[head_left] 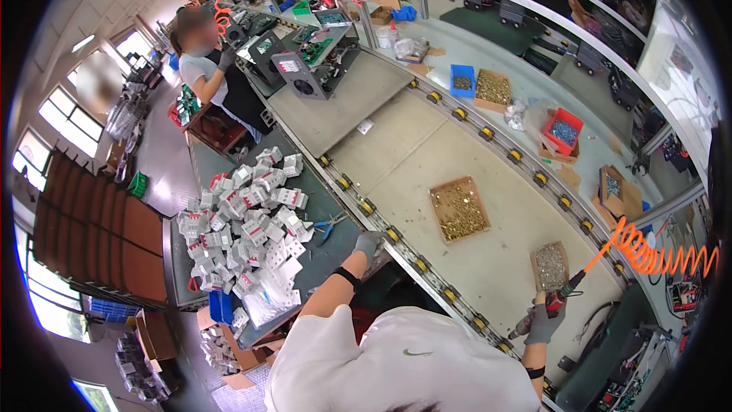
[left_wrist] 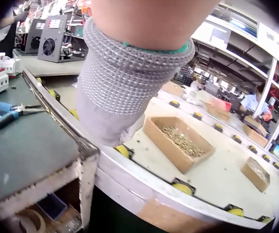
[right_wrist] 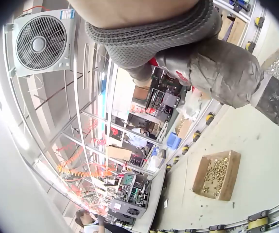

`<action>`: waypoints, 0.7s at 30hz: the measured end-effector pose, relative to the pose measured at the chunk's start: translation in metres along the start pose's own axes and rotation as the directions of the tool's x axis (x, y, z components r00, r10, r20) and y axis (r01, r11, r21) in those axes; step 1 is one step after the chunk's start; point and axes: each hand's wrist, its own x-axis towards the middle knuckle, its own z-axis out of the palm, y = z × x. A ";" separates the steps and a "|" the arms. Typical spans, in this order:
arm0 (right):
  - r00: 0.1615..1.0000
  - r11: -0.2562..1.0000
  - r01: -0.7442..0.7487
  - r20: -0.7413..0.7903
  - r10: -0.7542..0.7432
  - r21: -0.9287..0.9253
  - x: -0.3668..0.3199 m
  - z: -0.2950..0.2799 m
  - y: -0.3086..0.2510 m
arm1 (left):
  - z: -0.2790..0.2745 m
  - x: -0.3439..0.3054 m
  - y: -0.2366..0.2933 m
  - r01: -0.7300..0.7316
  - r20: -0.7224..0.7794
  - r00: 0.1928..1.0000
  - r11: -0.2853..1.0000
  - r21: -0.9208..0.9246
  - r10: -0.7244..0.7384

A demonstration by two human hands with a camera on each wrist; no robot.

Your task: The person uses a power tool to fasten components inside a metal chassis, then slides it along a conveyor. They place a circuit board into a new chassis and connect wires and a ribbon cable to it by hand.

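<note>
My right hand, in a grey glove, grips a red and black power drill over the near right side of the conveyor. Its tape-wrapped body and dark chuck fill the upper right of the right wrist view. An orange coiled hose runs to the drill. My left hand, also gloved, rests at the conveyor's near rail, holding nothing visible; its fingertips are mostly hidden. Blue-handled pliers lie on the green bench beside it.
A cardboard box of brass-coloured screws and a smaller box of silvery parts sit on the conveyor. White breakers are heaped on the left bench. Grey metal cases stand further up, near another person.
</note>
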 end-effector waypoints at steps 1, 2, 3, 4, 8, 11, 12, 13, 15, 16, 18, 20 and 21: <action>1.000 1.000 0.021 0.000 -0.021 -0.015 0.003 0.012 0.001 | -0.011 0.012 0.013 -0.020 -0.038 0.999 0.995 -0.101 0.016; 1.000 1.000 0.027 0.001 -0.027 -0.013 0.003 0.025 0.000 | -0.022 0.027 0.023 -0.040 -0.074 0.997 0.979 -0.200 0.026; 0.999 0.999 -0.043 0.004 0.043 -0.020 -0.004 0.042 -0.016 | -0.047 0.108 -0.004 -0.362 -0.054 0.921 0.900 0.243 0.385; 0.994 0.994 -0.107 0.005 0.107 -0.024 -0.005 0.062 -0.028 | -0.053 0.115 0.017 -0.373 -0.049 0.918 0.897 0.236 0.394; 0.991 0.989 -0.131 0.022 0.133 -0.065 -0.003 0.122 -0.025 | -0.079 0.100 0.125 -0.348 -0.257 0.825 0.810 0.472 0.504; 0.995 0.999 -0.041 0.085 0.044 -0.031 -0.011 0.169 -0.040 | -0.105 0.122 0.185 -0.302 -0.258 0.760 0.676 0.672 0.596; 0.997 0.998 -0.045 0.060 0.048 -0.043 -0.014 0.181 -0.051 | -0.111 0.134 0.202 -0.234 -0.260 0.739 0.599 0.766 0.621; 0.994 0.998 -0.022 0.103 0.028 -0.050 -0.017 0.192 -0.061 | -0.116 0.147 0.218 -0.164 -0.253 0.716 0.509 0.845 0.651; 0.988 0.996 0.056 0.144 -0.046 -0.064 -0.016 0.205 -0.062 | -0.127 0.173 0.252 -0.108 -0.210 0.777 0.455 0.884 0.594; 0.992 0.995 0.055 0.122 -0.045 -0.078 -0.016 0.208 -0.062 | -0.130 0.184 0.263 -0.039 -0.201 0.821 0.404 0.914 0.534; 0.991 0.988 0.060 0.126 -0.042 -0.142 -0.014 0.215 -0.061 | -0.130 0.198 0.277 -0.001 -0.205 0.836 0.374 0.927 0.508; 0.997 0.987 0.022 0.072 -0.010 -0.162 -0.012 0.222 -0.062 | -0.138 0.235 0.280 0.048 -0.228 0.841 0.353 0.934 0.490; 0.999 0.985 -0.018 0.030 0.024 -0.171 -0.011 0.226 -0.062 | -0.144 0.276 0.270 0.109 -0.290 0.814 0.359 0.927 0.503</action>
